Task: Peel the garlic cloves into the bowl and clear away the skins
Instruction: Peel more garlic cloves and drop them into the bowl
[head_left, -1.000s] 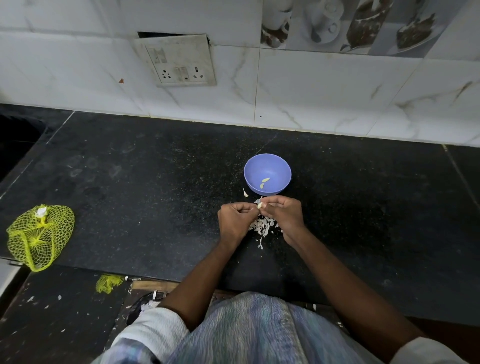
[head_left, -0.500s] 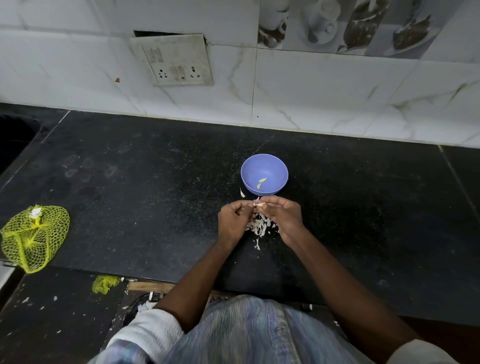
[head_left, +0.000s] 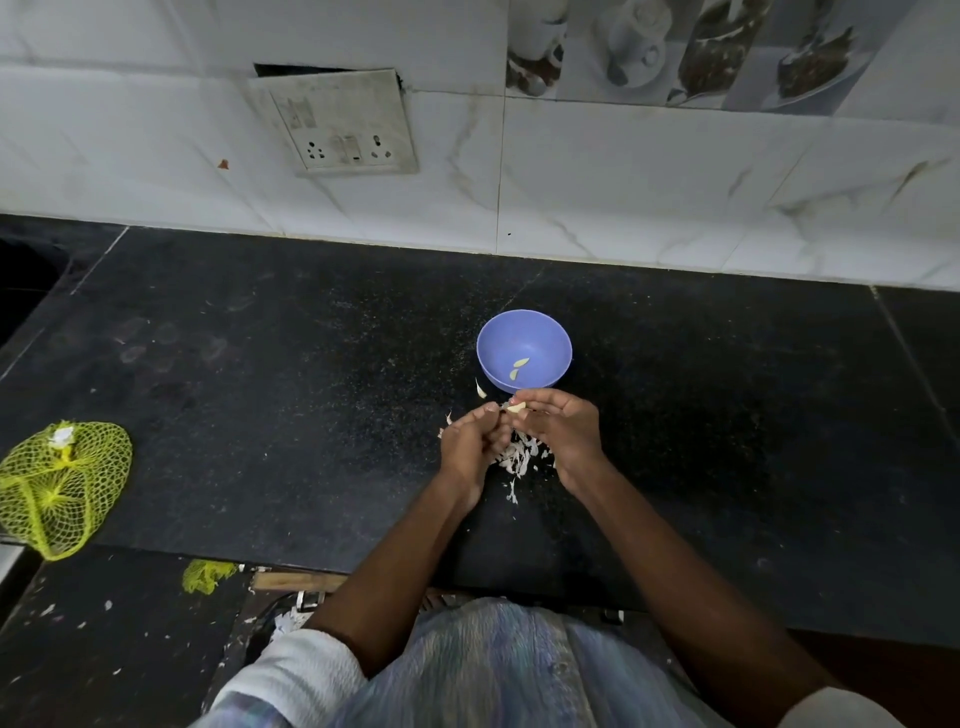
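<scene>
There is only one view, worn on the person's head, looking forward and steeply down over the black counter (head_left: 260, 415) toward the tiled wall (head_left: 623, 208) at its far edge. Wide-angled, it sits close above, the person's own forearms reaching in from below.

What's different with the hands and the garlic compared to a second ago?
The right hand has opened out, its fingertips now pinching a bared clove; the left hand picks at it. The bowl, its two cloves and the skins stayed put.
</scene>
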